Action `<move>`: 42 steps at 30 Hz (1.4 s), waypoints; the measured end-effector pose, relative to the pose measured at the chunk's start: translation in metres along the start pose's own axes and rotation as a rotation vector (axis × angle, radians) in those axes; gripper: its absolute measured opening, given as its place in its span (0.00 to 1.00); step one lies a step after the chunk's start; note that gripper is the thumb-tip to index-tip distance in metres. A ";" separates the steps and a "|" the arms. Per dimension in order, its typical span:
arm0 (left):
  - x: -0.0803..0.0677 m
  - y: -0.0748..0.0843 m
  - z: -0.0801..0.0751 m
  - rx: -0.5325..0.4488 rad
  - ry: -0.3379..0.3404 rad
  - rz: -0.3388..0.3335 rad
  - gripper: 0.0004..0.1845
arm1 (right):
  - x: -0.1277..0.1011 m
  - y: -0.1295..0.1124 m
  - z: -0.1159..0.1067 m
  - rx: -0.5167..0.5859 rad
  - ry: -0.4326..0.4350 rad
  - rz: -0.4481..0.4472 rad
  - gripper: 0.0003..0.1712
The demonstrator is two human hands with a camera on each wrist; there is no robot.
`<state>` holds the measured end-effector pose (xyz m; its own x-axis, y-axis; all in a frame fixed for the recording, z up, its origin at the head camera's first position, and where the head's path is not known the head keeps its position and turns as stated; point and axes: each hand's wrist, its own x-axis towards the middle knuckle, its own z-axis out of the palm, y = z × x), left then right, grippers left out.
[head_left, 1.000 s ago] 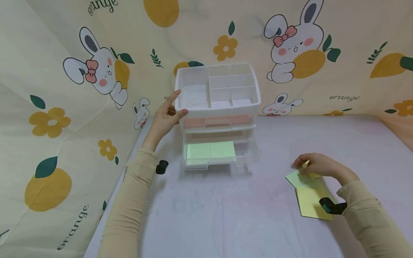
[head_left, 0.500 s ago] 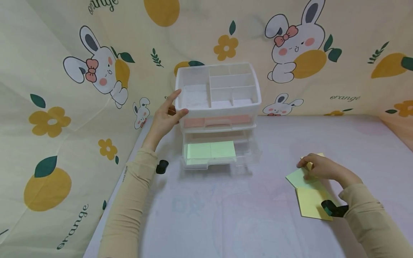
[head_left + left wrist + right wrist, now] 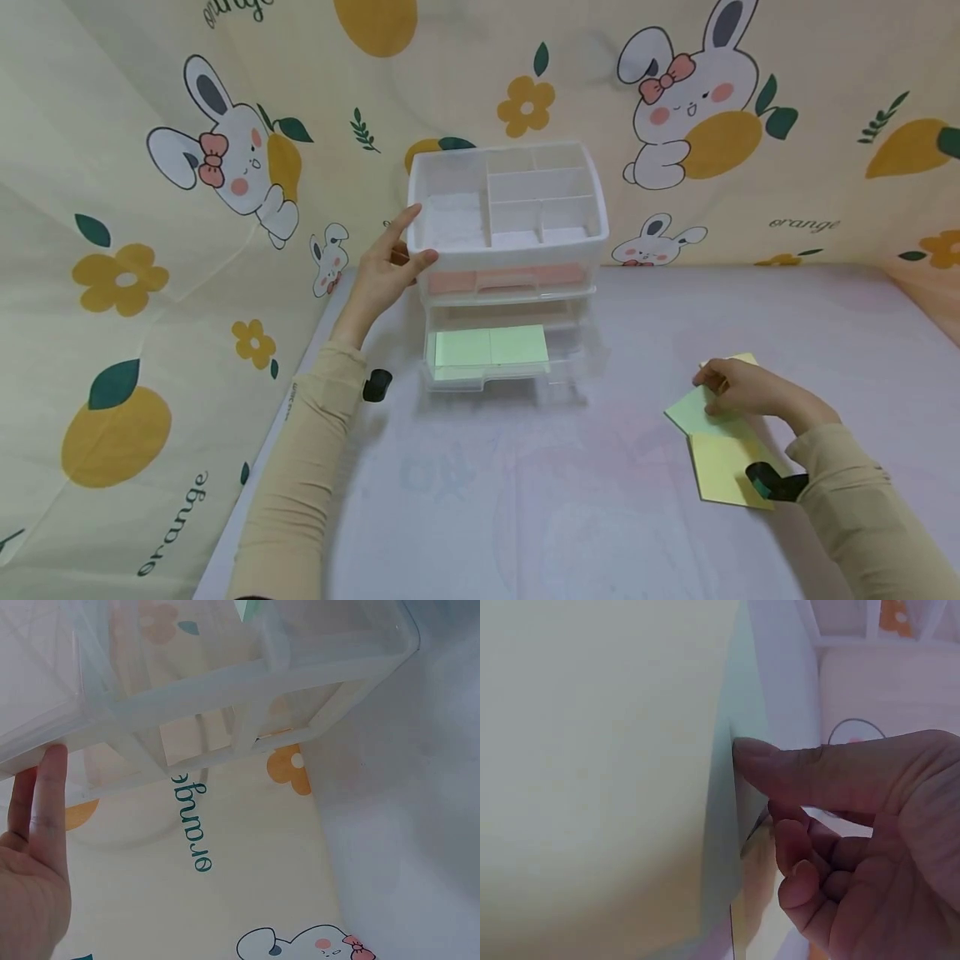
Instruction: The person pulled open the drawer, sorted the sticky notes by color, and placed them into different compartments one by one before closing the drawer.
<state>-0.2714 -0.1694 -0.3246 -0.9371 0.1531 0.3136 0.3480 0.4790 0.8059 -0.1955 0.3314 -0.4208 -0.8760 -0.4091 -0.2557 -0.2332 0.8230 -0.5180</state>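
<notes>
A white plastic drawer organizer [image 3: 510,250] stands at the back in the head view. My left hand [image 3: 382,275] holds its upper left front corner, thumb at the front and index finger along the side; the left wrist view shows fingers [image 3: 49,802] against the frame. In the pulled-out lower drawer [image 3: 457,385] lie light green sticky notes [image 3: 491,346]. At the right, my right hand [image 3: 757,392] pinches a green sticky note pad [image 3: 686,412] at its edge. A yellow pad [image 3: 723,471] overlaps it in front, and another yellow pad [image 3: 745,358] shows partly behind the hand.
Pink sheets [image 3: 510,278] sit in the organizer's upper drawer, which is pushed in. On top is a divided tray [image 3: 450,221]. A patterned cloth [image 3: 465,75] with rabbits and oranges hangs behind and at the left. The table [image 3: 555,492] has a pale cover.
My right hand has shifted slightly right, with its fingers now at the green pad and the rear yellow pad more exposed. My left hand stays on the organizer.
</notes>
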 end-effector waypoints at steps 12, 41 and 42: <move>0.000 0.002 0.000 -0.001 0.004 0.008 0.35 | -0.003 -0.001 0.001 0.047 -0.002 0.032 0.24; 0.001 0.001 0.000 0.009 0.002 0.005 0.36 | -0.012 -0.008 -0.009 -0.044 0.141 0.027 0.10; 0.001 0.001 0.000 0.007 0.002 0.006 0.36 | -0.013 -0.009 -0.010 -0.039 0.153 0.032 0.10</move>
<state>-0.2721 -0.1691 -0.3232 -0.9350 0.1545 0.3193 0.3534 0.4841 0.8005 -0.1866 0.3336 -0.4047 -0.9366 -0.3198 -0.1428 -0.2175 0.8507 -0.4785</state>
